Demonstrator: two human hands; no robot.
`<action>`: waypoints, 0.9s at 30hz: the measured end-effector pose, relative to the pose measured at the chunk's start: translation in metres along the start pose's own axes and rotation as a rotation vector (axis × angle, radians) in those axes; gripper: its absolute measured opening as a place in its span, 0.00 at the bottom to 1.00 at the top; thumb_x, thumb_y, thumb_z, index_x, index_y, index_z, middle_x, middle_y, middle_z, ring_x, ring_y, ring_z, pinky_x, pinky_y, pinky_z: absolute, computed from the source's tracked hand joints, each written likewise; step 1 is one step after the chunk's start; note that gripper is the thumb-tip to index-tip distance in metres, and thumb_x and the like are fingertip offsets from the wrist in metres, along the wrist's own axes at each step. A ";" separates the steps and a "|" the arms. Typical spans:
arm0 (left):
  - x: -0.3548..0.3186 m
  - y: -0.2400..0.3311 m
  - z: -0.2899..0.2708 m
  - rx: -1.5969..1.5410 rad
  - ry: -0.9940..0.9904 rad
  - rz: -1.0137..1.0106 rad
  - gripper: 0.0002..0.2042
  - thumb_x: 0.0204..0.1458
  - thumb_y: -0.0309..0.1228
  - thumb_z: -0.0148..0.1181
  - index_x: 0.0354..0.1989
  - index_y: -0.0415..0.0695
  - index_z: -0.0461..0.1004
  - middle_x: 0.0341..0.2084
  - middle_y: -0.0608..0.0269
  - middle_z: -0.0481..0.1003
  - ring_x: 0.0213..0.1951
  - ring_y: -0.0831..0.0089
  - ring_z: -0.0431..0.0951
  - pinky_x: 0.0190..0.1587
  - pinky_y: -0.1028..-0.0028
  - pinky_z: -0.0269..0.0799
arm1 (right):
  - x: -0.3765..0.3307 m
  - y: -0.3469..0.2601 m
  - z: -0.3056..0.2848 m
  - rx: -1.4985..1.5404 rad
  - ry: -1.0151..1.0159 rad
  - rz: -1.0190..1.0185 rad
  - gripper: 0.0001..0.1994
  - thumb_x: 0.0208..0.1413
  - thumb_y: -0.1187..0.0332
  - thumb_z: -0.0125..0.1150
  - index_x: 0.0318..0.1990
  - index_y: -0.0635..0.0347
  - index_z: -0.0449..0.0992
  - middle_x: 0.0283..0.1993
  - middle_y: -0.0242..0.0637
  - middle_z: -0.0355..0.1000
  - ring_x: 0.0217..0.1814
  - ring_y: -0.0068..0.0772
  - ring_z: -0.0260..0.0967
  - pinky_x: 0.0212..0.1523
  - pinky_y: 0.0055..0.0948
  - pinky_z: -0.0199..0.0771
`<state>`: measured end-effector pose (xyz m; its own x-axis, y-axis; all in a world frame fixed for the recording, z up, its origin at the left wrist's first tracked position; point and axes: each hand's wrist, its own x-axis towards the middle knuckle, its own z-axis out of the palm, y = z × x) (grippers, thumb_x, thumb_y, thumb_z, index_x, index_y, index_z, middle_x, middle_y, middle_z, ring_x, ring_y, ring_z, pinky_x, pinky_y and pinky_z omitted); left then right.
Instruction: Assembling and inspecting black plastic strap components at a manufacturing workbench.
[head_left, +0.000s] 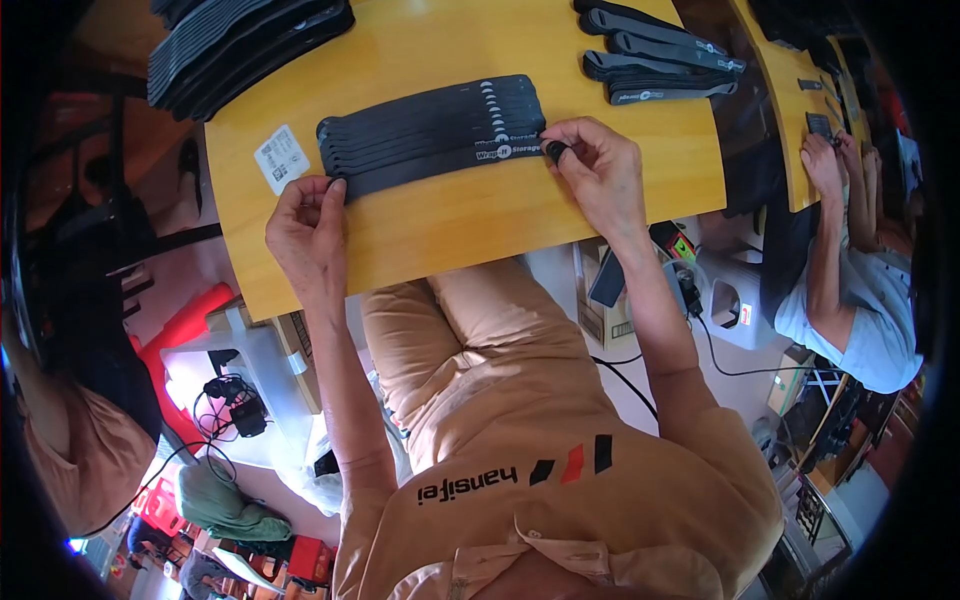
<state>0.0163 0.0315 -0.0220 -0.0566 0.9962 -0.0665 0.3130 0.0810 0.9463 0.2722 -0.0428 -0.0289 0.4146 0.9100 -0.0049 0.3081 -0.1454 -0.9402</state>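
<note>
A fanned stack of black straps with white print (420,130) lies on the yellow wooden table (450,235). The strap nearest me (420,172) is stretched across the front of the stack. My left hand (312,225) pinches its left end between thumb and fingers. With thumb and forefinger, my right hand (597,170) grips the right end, where a dark rounded tip shows. Just left of the stack lies a white printed label sheet (283,158), close above my left hand.
A tall pile of black straps (245,50) stands at the far left of the table. Looped strap bundles (655,60) lie at the far right. At right, a co-worker (850,300) works at another table. Clear bins (250,385) with cables stand below on the left.
</note>
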 end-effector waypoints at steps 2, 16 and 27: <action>0.000 0.000 0.002 -0.008 0.003 -0.009 0.03 0.46 0.23 0.60 0.28 0.37 0.73 0.18 0.72 0.69 0.20 0.88 0.63 0.23 0.87 0.58 | 0.000 -0.001 0.001 -0.023 0.017 -0.006 0.09 0.41 0.83 0.52 0.32 0.68 0.75 0.25 0.37 0.71 0.22 0.20 0.65 0.26 0.19 0.65; -0.001 -0.001 0.004 0.092 0.030 0.066 0.03 0.46 0.23 0.60 0.27 0.36 0.73 0.17 0.72 0.69 0.20 0.87 0.63 0.23 0.86 0.58 | 0.003 -0.005 0.002 -0.083 0.047 0.006 0.08 0.40 0.82 0.54 0.31 0.68 0.75 0.22 0.37 0.70 0.21 0.21 0.65 0.24 0.19 0.66; -0.001 0.004 0.007 0.148 0.043 0.083 0.04 0.47 0.23 0.60 0.26 0.36 0.72 0.17 0.71 0.68 0.20 0.87 0.63 0.22 0.85 0.58 | 0.002 -0.003 0.004 -0.077 0.077 -0.018 0.07 0.40 0.82 0.54 0.30 0.67 0.75 0.22 0.36 0.70 0.20 0.19 0.65 0.23 0.19 0.65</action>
<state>0.0241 0.0309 -0.0199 -0.0638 0.9976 0.0262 0.4545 0.0057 0.8907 0.2691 -0.0386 -0.0270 0.4721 0.8806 0.0411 0.3799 -0.1611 -0.9109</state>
